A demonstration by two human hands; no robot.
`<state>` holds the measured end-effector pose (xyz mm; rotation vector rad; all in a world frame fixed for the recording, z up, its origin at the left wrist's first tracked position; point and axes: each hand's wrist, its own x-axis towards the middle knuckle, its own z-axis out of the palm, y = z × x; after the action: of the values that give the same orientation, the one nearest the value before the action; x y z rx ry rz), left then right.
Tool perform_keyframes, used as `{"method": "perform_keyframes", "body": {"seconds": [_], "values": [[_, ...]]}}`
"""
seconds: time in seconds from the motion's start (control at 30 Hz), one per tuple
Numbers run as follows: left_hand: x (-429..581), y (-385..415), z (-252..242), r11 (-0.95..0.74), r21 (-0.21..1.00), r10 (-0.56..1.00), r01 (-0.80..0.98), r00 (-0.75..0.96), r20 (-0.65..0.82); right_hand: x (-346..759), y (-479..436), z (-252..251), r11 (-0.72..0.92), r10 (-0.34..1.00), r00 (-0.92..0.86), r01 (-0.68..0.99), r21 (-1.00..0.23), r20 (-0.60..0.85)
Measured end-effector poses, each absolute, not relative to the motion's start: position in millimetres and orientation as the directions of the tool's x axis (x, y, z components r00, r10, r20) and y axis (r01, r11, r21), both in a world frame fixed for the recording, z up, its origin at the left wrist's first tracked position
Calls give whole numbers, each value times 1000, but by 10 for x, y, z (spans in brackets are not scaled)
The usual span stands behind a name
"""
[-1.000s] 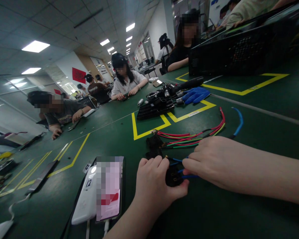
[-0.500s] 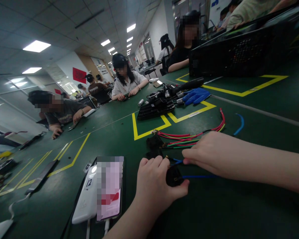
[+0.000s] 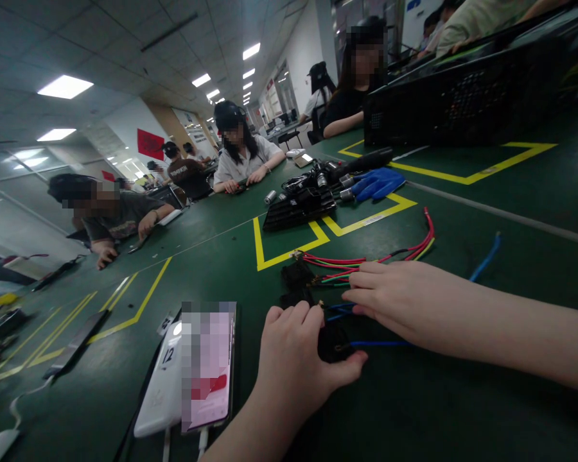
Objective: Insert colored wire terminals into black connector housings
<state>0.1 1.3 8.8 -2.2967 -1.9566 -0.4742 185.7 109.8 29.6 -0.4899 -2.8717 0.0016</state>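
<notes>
A black plastic connector block (image 3: 334, 342) with a blue wire (image 3: 380, 343) coming out of it lies under my left hand (image 3: 296, 350). That hand's fingers curl over the far side of the block and its thumb rests near the front, gripping it. My right hand (image 3: 397, 298) stretches its fingers over other blue wires (image 3: 337, 312), touching or very near them; their tips are partly hidden. Behind lies another black connector (image 3: 296, 274) with red and green wires (image 3: 337, 262). A loose-looking blue wire end (image 3: 486, 258) sticks up beyond my right wrist.
Left of my hands lie a white power bank (image 3: 161, 385) marked 12 and a phone (image 3: 212, 366) with cables. Farther back are a black part (image 3: 298, 210), blue gloves (image 3: 376, 184) and a large black case (image 3: 443, 106). Several people sit around the green table (image 3: 212, 256).
My right hand has loosened from a pinch, its fingers now more spread out over the wires. The blue wire end behind it has swung right. My left hand stays on the block.
</notes>
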Motion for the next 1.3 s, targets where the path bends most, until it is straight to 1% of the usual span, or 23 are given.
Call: {"method": "perform_keyframes", "body": {"seconds": [0.07,0.13,0.17,0.23,0.27,0.43,0.53,0.63,0.73,0.77,0.83,0.97,1.03,1.1,1.2,1.27,1.3], "values": [[-7,1,81,-173,132,950,976,129,286,1863,1048,347,949,311,-925,292,-117,216],[-10,-10,77,-169,129,950,977,126,287,1866,986,386,935,306,-947,280,-217,96],[-9,-14,76,-168,129,949,977,125,288,1866,958,394,926,303,-953,289,-244,24],[-7,-19,77,-169,129,948,977,125,292,1863,918,384,920,301,-952,307,-242,-63],[-6,-19,79,-170,130,948,977,126,293,1861,906,370,924,298,-952,306,-232,-70],[-14,-11,95,-176,147,951,973,130,281,1871,907,314,931,310,-951,305,-202,-9],[-15,-12,95,-172,130,954,976,132,269,1901,940,313,929,325,-945,325,-179,-30],[-13,-12,90,-174,104,953,979,141,268,1938,986,340,917,336,-940,341,-205,-59],[-13,-5,82,-186,90,951,978,156,266,1958,1010,394,911,329,-943,329,-248,-41],[-14,-1,78,-189,89,951,978,159,264,1959,1008,413,917,326,-945,321,-236,-17],[-16,4,70,-191,89,951,977,162,264,1955,992,441,944,305,-949,291,-156,74],[-15,8,63,-197,102,950,975,164,266,1936,944,435,983,150,-939,176,60,308],[-11,8,70,-204,104,949,973,171,266,1921,929,402,980,115,-928,164,113,355],[-4,9,80,-213,93,946,973,181,269,1903,925,353,970,164,-935,210,119,313],[7,10,84,-219,68,941,973,193,277,1875,927,281,950,298,-947,306,54,121],[10,9,77,-218,61,940,974,192,283,1861,924,258,939,345,-939,345,17,11],[10,9,74,-218,60,939,974,192,285,1857,919,256,936,353,-936,352,20,-11]]}}
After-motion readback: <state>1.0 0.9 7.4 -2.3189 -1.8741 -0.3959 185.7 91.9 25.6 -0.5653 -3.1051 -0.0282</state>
